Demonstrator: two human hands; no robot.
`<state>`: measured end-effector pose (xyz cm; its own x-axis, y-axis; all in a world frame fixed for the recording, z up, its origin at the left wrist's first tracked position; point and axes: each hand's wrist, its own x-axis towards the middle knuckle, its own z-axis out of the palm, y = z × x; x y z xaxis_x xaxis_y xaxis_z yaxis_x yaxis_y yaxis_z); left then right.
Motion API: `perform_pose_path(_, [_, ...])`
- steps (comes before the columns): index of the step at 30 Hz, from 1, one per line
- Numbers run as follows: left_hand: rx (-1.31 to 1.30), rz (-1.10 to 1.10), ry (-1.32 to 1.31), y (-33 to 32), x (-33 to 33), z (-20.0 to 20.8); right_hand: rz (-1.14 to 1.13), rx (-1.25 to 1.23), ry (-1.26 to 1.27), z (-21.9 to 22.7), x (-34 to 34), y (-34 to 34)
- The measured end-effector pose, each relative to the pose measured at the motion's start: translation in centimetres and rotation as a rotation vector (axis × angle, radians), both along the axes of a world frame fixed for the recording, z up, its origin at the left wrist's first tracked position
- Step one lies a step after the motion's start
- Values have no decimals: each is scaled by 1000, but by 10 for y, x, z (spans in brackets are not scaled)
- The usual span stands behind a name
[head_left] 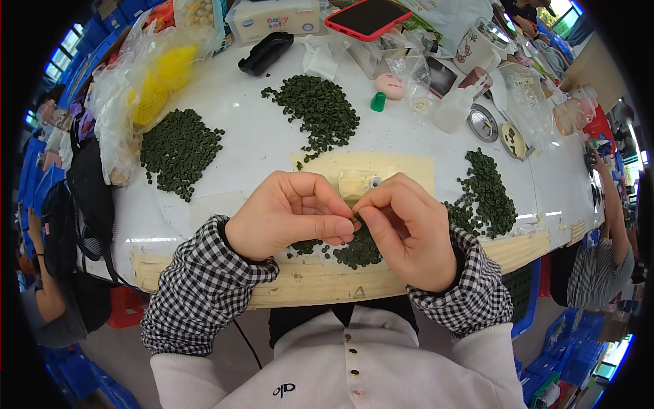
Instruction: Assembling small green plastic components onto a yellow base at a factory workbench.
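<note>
In the head view, we see our left hand [289,215] and right hand [409,225] meeting over the white table [242,102], thumbs and forefingers drawn to a close pinch. A small dark green piece [357,217] is between the fingertips of both hands — mostly hidden, so we cannot tell its exact shape. Just beneath lies a loose pile [357,252] of similar pieces, near the taped front edge [306,290]. Well apart sit a left heap [180,153], a far heap [320,112] and a right heap [490,194].
</note>
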<state>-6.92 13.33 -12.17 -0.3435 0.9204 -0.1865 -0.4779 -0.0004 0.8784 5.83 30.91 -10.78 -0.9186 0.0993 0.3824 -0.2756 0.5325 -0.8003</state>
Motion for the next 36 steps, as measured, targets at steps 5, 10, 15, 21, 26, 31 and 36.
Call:
perform_pose_path(5, [-15, 88, -47, 0, 4, 2, 4, -40, -24, -2, 0, 1])
perform_pose_path(10, [-5, 103, -19, 0, 4, 1, -3, -75, -45, 1, 1, 1])
perform_pose_path(15, [57, 173, -36, 0, 5, -4, 3, -156, -104, 1, 1, 0])
perform_pose_path(21, [92, 130, 17, -4, 4, -6, -24, -94, -32, 0, 1, 0])
perform_pose_path(26, [102, 126, 45, -2, 4, -5, -39, -43, -9, 5, 4, -1])
perform_pose_path(31, [94, 188, 6, 0, 6, -8, -65, 25, 99, 2, 2, -5])
perform_pose_path(36, [101, 157, 55, -2, 7, -5, -29, 19, 64, 5, 4, 0])
